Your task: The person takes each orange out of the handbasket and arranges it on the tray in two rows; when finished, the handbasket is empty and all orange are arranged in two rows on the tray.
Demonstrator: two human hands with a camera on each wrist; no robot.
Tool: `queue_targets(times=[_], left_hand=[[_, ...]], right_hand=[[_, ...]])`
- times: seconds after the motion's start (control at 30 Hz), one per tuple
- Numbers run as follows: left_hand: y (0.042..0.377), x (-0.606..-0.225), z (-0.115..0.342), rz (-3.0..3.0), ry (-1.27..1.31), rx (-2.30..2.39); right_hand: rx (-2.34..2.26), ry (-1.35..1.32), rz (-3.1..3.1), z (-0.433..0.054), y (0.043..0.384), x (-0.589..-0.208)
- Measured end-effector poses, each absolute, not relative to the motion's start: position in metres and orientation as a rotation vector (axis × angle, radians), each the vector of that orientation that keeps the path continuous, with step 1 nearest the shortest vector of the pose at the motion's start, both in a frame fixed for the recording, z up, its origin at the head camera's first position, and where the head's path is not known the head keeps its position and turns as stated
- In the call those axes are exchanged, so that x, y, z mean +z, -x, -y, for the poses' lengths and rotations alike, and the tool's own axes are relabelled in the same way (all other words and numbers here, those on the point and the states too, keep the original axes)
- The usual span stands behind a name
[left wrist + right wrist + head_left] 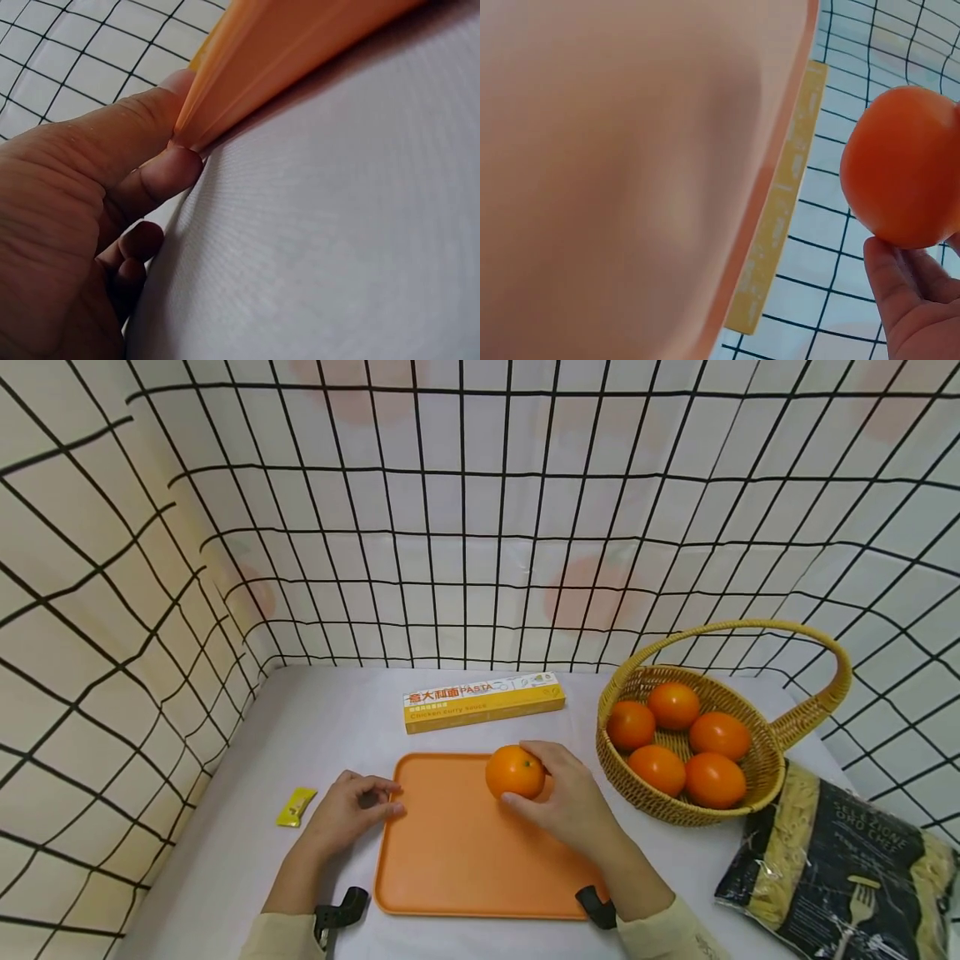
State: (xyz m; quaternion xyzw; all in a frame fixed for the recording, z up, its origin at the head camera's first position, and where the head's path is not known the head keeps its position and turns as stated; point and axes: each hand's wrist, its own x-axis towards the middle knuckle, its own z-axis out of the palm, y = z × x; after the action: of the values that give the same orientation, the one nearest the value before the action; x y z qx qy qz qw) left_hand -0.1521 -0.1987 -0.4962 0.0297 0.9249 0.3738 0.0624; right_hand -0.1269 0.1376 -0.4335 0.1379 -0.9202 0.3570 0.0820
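Head view: box (483, 701) reads "PASTA"

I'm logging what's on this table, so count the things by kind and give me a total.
Oranges: 6, five in the basket and one held by the right hand
Baskets: 1
Orange trays: 1, its edge pinched by the left hand
Pasta boxes: 1
Noodle bags: 1
Yellow sachets: 1
Total: 11

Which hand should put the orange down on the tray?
The right hand, most likely. It already grips the orange just over the orange tray. The left hand only pinches the tray's left edge, probably steadying it, so its grip is busy.
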Motion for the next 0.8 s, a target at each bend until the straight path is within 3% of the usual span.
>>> queue_targets(times=[0.8], left_hand=[[0.152, -0.497, 0.204, -2.748, -0.147, 1.199]], right_hand=[[1.269, -0.366, 2.925, -0.082, 0.143, -0.444]])
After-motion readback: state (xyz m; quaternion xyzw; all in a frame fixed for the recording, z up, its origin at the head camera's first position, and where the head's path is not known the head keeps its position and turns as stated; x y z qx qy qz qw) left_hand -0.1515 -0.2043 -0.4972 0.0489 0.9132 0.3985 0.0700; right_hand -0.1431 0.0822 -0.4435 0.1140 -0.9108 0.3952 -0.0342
